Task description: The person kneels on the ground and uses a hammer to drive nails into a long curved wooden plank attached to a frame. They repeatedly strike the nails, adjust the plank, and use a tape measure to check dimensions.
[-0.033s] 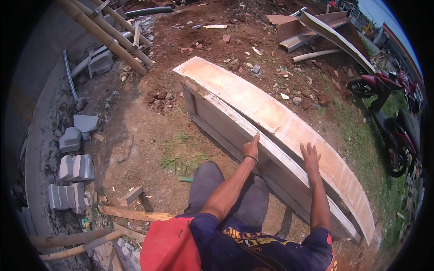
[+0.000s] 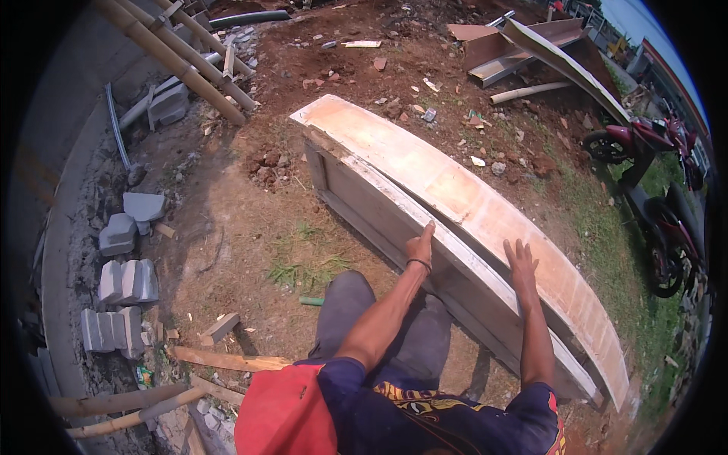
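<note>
Plainly, you had both bare hands on the work, a long dark-brown wooden framed panel (image 2: 364,201) with a whitish top edge, tilted up on its side in front of your bent knees in grey trousers (image 2: 345,303). Against its far side lay a long pale tan wooden board (image 2: 451,186), bowed in the fisheye view, with a narrow dark gap along part of the seam between them.

Your left hand (image 2: 422,246), a thin dark band (image 2: 419,265) at its wrist, touched the framed panel's whitish top edge near the middle; one digit pointed up along it and the others were hidden, so I could not tell how tightly it gripped. Your right hand (image 2: 522,264) was spread wide, its fingers laid on the pale board just across the framed panel's edge, holding nothing enclosed.

On the near side of the framed panel were a patch of flattened green grass (image 2: 303,271) and a short green tube (image 2: 311,301) beside your knee. Well to the left of the framed panel stood rows of light-grey blocks (image 2: 114,331); past its far end, yellowish-brown bamboo poles (image 2: 182,64) slanted down to the soil. Well to its right were dark-red and black motorbikes (image 2: 667,224).
</note>
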The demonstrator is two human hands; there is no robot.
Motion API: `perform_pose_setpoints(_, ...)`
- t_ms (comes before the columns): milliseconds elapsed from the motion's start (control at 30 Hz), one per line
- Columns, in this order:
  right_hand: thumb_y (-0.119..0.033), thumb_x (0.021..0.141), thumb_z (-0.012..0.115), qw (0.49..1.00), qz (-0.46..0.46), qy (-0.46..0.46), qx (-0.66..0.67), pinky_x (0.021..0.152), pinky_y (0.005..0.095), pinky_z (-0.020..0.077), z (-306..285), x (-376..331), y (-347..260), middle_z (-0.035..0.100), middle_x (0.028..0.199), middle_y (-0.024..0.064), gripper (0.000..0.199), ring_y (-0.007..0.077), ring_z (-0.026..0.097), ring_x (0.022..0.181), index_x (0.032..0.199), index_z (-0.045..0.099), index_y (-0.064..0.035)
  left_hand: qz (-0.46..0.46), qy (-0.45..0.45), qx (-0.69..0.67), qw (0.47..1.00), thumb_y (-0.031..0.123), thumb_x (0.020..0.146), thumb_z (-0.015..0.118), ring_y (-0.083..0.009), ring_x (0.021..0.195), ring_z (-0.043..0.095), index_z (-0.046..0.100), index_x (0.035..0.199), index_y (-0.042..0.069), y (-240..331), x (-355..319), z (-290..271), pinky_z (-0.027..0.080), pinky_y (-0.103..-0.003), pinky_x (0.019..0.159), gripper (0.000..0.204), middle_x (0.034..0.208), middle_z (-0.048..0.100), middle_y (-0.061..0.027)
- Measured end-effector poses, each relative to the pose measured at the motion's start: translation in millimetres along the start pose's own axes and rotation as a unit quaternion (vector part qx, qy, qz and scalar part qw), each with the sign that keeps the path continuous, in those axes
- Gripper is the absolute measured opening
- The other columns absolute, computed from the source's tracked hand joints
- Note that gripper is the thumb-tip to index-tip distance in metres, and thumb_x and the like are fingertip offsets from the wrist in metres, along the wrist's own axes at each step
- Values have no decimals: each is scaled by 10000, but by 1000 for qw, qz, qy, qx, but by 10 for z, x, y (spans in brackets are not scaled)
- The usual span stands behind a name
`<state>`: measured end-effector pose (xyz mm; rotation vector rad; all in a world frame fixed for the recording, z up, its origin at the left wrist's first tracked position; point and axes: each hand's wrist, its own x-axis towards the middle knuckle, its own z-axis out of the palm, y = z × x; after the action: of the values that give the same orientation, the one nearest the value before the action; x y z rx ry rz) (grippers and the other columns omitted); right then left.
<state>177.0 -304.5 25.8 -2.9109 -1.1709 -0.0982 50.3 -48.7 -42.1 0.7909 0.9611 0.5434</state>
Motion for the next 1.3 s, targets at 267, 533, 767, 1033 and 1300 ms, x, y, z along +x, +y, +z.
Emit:
perform_pose_setpoints(267,148,765,507,998,25,-36,34,1048,726,215,-169,169,-16,301,1525,160,849,423,269,1401,1456,376,-328,-3,54,-20,998,471,754,757,-84,368,291,458,588,153,491,316,-123,194,-299,365,468,504,311,64)
perform_pose_setpoints(533,154,754,535,998,23,-28,46,1047,723,219,-170,228,85,302,1526,153,870,417,282,1397,1456,374,-333,-9,74,-50,996,516,755,733,-90,381,290,480,640,146,954,637,-370,202,-306,371,463,519,298,59)
perform_pose_setpoints(767,130,737,606,997,17,-42,58,1049,708,245,-230,371,199,307,1528,145,896,399,283,1403,1457,367,-346,2,107,48,993,605,752,695,-259,800,595,616,962,-158,951,1032,-532,463,-386,715,795,916,621,-206)
perform_pose_setpoints(1033,145,722,614,996,23,-54,69,1048,709,251,-283,503,299,321,1524,141,919,394,298,1398,1454,368,-353,-4,86,102,991,634,758,669,-312,1081,576,540,1171,-205,1064,1086,-336,440,-382,918,944,1201,586,-273)
perform_pose_setpoints(1300,143,726,601,993,12,-57,98,1046,710,252,-299,639,477,340,1511,159,894,398,302,1396,1450,382,-334,2,76,138,988,643,753,650,-346,1124,576,560,1155,-192,1156,1121,-81,428,-409,948,932,1208,590,-298)
